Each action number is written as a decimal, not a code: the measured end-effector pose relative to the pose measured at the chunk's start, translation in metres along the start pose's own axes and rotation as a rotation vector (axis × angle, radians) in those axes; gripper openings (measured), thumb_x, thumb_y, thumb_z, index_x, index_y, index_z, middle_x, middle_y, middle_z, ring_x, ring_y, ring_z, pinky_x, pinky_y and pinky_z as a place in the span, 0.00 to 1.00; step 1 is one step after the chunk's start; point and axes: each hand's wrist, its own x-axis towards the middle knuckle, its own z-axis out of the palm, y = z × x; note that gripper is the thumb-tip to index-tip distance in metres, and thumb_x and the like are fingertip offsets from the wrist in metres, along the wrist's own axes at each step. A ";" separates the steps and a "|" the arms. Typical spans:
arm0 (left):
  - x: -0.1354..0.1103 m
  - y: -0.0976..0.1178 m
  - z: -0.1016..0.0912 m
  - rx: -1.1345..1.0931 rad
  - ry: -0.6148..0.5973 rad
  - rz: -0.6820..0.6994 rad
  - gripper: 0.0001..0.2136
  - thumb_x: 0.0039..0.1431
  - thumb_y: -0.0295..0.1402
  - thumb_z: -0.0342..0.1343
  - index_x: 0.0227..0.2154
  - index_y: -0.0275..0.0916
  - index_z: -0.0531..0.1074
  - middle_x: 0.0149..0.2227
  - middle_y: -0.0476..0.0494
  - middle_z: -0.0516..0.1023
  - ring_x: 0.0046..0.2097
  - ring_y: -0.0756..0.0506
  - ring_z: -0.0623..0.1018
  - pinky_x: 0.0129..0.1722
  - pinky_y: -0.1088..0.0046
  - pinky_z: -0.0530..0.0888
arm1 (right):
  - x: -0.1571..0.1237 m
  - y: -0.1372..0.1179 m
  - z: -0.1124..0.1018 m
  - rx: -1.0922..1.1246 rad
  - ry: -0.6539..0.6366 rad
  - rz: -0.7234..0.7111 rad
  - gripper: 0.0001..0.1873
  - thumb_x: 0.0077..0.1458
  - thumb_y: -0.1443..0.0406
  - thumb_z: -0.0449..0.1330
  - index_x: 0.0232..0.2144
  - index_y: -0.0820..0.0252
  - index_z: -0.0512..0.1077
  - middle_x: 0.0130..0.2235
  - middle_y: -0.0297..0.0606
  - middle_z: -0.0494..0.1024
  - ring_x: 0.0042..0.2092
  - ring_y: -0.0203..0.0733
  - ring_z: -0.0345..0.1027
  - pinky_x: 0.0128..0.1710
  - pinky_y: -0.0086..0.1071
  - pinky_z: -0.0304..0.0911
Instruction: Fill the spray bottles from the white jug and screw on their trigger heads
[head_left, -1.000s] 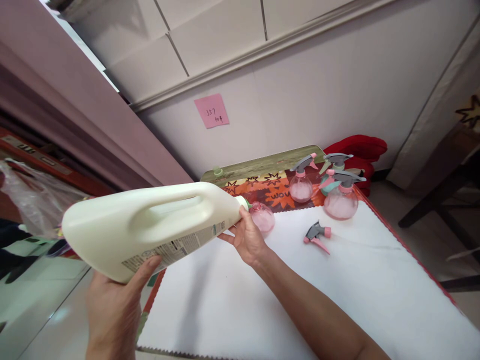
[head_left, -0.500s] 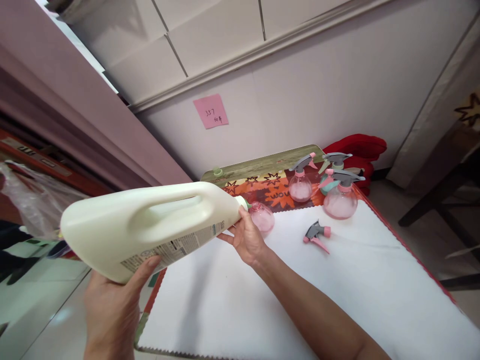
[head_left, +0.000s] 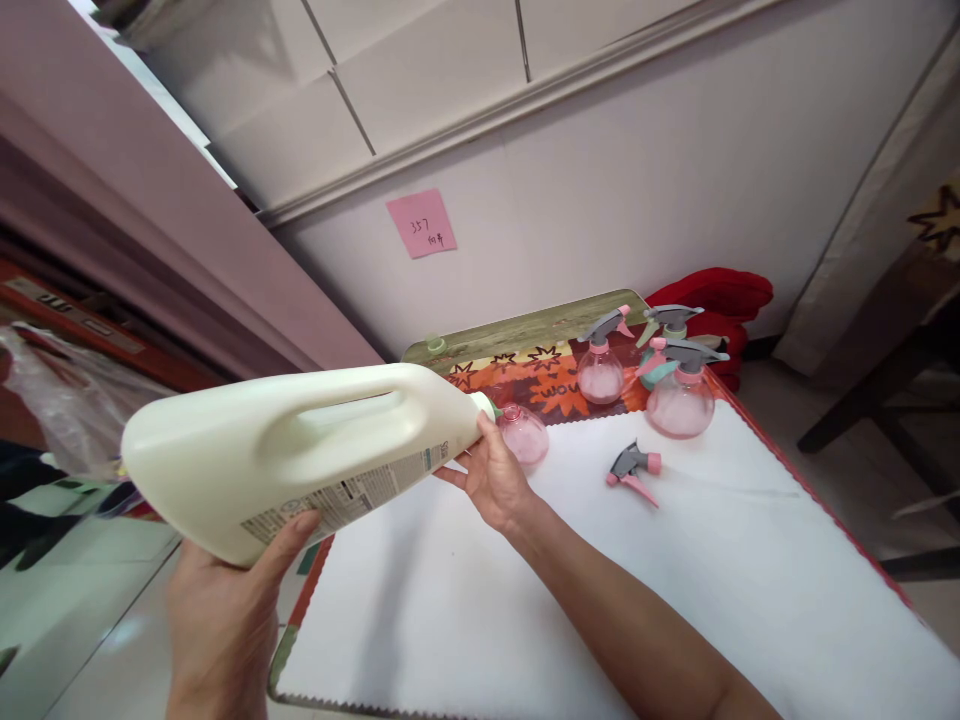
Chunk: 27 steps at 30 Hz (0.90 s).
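A large pale green detergent jug lies tilted almost level in the air, its spout toward the right. My left hand grips its base end from below, thumb along the label. Near the neck, my right hand holds the jug with thumb at the collar and fingers underneath. The green spout meets the open mouth of a pink, round spray bottle with no sprayer on it, standing on the table. A grey and pink spray head lies on the white sheet to the right, its thin tube stretched out.
Two pink spray bottles with heads, one at the back and another at the right, stand near a green one. A green cap sits by the wall. A pink note sticks to the wall. A red plush item is behind.
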 end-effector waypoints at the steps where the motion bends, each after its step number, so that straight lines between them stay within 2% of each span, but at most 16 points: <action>1: -0.001 0.004 0.000 -0.005 0.003 -0.045 0.36 0.30 0.50 0.73 0.46 0.35 0.79 0.45 0.34 0.82 0.45 0.37 0.79 0.45 0.58 0.77 | 0.000 0.000 0.000 0.001 -0.001 0.000 0.23 0.60 0.47 0.58 0.51 0.51 0.74 0.57 0.39 0.76 0.57 0.48 0.68 0.55 0.52 0.70; 7: -0.006 0.020 0.001 -0.015 0.010 -0.098 0.38 0.27 0.50 0.73 0.47 0.36 0.79 0.45 0.35 0.82 0.46 0.37 0.79 0.44 0.60 0.77 | 0.000 0.000 -0.001 0.001 -0.002 0.002 0.23 0.61 0.47 0.57 0.51 0.51 0.73 0.56 0.39 0.76 0.56 0.47 0.68 0.56 0.52 0.69; 14: -0.003 0.017 0.000 -0.013 -0.002 -0.111 0.37 0.27 0.50 0.73 0.45 0.36 0.79 0.45 0.35 0.82 0.47 0.34 0.79 0.48 0.54 0.76 | 0.000 0.000 -0.001 0.004 -0.004 -0.007 0.23 0.60 0.47 0.58 0.52 0.51 0.73 0.57 0.39 0.75 0.57 0.48 0.68 0.56 0.53 0.69; 19: -0.003 0.014 0.000 -0.025 -0.004 -0.109 0.38 0.28 0.49 0.74 0.47 0.37 0.78 0.47 0.36 0.81 0.49 0.34 0.79 0.53 0.51 0.72 | -0.001 0.000 -0.001 0.006 -0.011 -0.003 0.24 0.60 0.47 0.58 0.51 0.51 0.73 0.58 0.39 0.75 0.57 0.48 0.68 0.56 0.52 0.69; 27: -0.006 0.026 0.002 -0.003 0.007 -0.080 0.39 0.28 0.51 0.73 0.46 0.36 0.79 0.45 0.35 0.82 0.48 0.34 0.79 0.49 0.55 0.76 | -0.001 -0.002 0.001 0.017 -0.004 0.002 0.23 0.61 0.48 0.57 0.52 0.52 0.72 0.58 0.39 0.75 0.57 0.47 0.68 0.56 0.51 0.69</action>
